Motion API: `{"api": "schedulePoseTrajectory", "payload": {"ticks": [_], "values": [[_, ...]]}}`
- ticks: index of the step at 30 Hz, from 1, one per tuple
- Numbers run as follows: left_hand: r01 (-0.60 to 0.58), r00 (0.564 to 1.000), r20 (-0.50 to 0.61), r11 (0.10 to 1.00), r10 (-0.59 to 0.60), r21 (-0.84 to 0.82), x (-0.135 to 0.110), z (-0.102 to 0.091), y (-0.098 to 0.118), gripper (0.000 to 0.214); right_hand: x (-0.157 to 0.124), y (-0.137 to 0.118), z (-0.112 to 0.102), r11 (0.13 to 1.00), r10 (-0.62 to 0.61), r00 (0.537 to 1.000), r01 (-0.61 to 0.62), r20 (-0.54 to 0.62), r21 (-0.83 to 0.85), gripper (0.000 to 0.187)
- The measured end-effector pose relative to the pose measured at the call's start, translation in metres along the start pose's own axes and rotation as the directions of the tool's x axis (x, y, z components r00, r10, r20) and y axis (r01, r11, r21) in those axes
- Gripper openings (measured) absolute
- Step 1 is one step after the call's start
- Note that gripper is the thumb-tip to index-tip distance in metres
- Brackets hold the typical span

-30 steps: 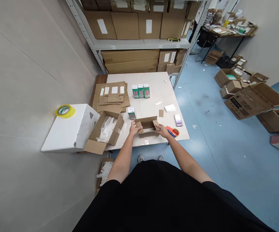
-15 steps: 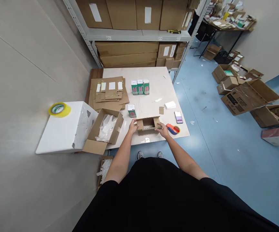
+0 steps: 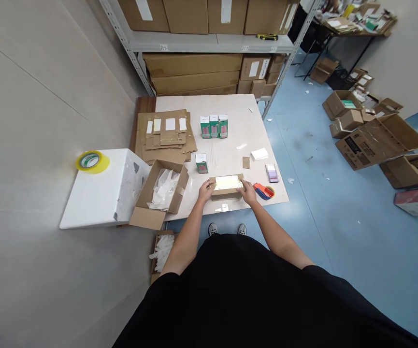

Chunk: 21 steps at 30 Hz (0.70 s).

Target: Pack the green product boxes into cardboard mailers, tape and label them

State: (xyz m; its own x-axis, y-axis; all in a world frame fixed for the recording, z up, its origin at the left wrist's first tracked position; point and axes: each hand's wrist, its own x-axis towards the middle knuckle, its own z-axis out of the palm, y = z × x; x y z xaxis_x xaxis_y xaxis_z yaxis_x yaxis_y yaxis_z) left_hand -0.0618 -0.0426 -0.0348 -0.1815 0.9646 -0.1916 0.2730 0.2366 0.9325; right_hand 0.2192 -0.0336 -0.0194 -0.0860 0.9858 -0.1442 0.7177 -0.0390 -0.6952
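A small cardboard box [image 3: 226, 195] rests near the front edge of the white table, with a white label on its upper face. My left hand [image 3: 205, 191] grips its left end and my right hand [image 3: 247, 192] its right end, thumbs towards the top. Just right of my right hand lies a red and blue tape dispenser [image 3: 264, 191]. Beyond the box, on the left, a single green and white carton [image 3: 201, 163] stands upright. Three similar cartons [image 3: 214, 126] stand side by side farther back.
Flattened cardboard [image 3: 165, 135] is stacked at the table's left. An open carton [image 3: 149, 212] of white plastic wrapping sits by a white block [image 3: 96, 193] bearing a yellow tape roll [image 3: 92, 161]. A phone [image 3: 272, 173] and white cards [image 3: 259, 154] lie right. Shelving [image 3: 209, 42] stands behind.
The box's open top is now covered by a face with a white label. Both hands have stayed at its ends. The whole view has shifted slightly.
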Motion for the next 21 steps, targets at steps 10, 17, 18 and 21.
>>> {"api": "schedulePoseTrajectory", "payload": {"ticks": [10,17,18,21], "values": [[0.314,0.946,-0.142,0.933,-0.292,0.174,0.001,0.030,0.015,0.096,0.001,-0.021,-0.007,0.972,0.128,0.982,-0.096,0.139,-0.213,0.067],[0.345,0.936,-0.146,0.917,-0.320,0.202,0.008,0.027,0.020,0.088,0.001,-0.017,-0.024,0.995,0.029,0.991,-0.016,0.129,-0.101,0.079],[0.346,0.935,-0.152,0.916,-0.320,0.202,0.009,0.027,0.020,0.087,0.003,-0.015,-0.031,0.997,-0.009,0.996,0.016,0.089,-0.081,0.078],[0.338,0.938,-0.162,0.915,-0.308,0.220,0.012,0.025,0.017,0.084,0.015,-0.004,-0.060,0.995,-0.090,0.996,0.089,-0.022,-0.054,0.076]]}}
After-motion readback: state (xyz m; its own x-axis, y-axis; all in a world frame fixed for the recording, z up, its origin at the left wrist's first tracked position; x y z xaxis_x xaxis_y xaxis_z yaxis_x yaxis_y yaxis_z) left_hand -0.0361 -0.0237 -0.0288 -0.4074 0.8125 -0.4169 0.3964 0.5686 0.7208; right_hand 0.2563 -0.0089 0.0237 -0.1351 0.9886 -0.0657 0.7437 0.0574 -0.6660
